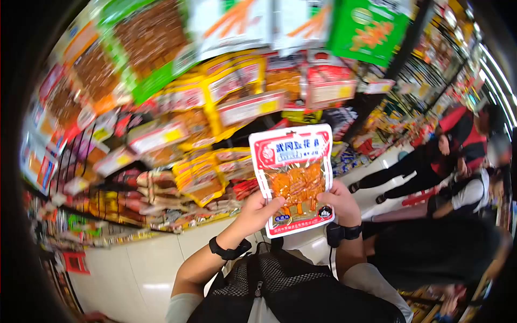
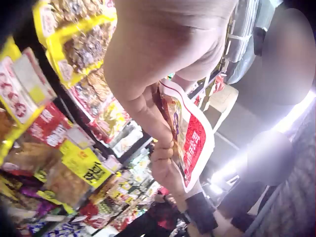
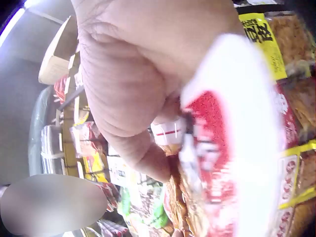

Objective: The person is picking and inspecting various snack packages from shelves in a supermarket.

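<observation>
Between both hands, in front of the body, a snack packet (image 1: 295,180) is held upright. Its edges are white and red, and a clear window shows orange-brown food. My left hand (image 1: 260,212) pinches its lower left side, thumb on the front. At the lower right side, my right hand (image 1: 341,203) grips it with the thumb on the front as well. The left wrist view shows the packet (image 2: 190,140) edge-on beside the left hand (image 2: 163,54). Close up in the right wrist view, the packet's corner (image 3: 217,148) blurs beside the right hand (image 3: 128,79).
Shelves with hanging snack packets (image 1: 151,40) and yellow packets (image 1: 199,175) stand ahead and to the left. Price labels (image 1: 252,107) run along the rack. People (image 1: 458,145) stand in the aisle at right. Pale floor tiles (image 1: 145,264) lie lower left.
</observation>
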Demonstrator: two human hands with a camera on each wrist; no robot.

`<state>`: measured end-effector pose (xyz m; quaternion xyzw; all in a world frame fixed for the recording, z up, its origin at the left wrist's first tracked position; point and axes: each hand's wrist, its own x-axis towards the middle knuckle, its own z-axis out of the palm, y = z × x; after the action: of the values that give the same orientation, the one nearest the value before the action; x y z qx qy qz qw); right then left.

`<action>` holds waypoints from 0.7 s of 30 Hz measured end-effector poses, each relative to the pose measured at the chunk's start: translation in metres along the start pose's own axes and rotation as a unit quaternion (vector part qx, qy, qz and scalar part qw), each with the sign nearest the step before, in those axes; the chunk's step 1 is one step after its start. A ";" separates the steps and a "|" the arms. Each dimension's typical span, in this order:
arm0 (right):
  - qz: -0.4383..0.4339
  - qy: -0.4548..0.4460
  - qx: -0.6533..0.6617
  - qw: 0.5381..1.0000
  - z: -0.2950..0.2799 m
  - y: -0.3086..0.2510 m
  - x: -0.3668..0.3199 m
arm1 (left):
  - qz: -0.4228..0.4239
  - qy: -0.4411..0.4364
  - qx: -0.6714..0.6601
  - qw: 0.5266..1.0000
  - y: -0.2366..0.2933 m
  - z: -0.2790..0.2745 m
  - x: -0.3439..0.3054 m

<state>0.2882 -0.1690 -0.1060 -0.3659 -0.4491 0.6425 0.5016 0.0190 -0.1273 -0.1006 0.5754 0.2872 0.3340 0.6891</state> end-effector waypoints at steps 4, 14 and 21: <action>0.095 -0.096 -0.070 0.988 0.076 0.049 0.018 | 0.001 0.051 -0.022 0.998 -0.031 -0.060 -0.094; 0.211 -0.356 -0.043 0.909 0.433 0.206 0.121 | 0.065 0.431 -0.137 0.890 -0.039 -0.221 -0.411; 0.313 -0.518 -0.013 0.796 0.662 0.290 0.142 | 0.081 0.674 -0.204 0.705 -0.024 -0.269 -0.570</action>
<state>-0.4454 -0.1970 -0.1651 -0.1059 -0.5114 0.8519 -0.0390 -0.5363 -0.4194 -0.1644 0.0631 0.5520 0.7380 0.3829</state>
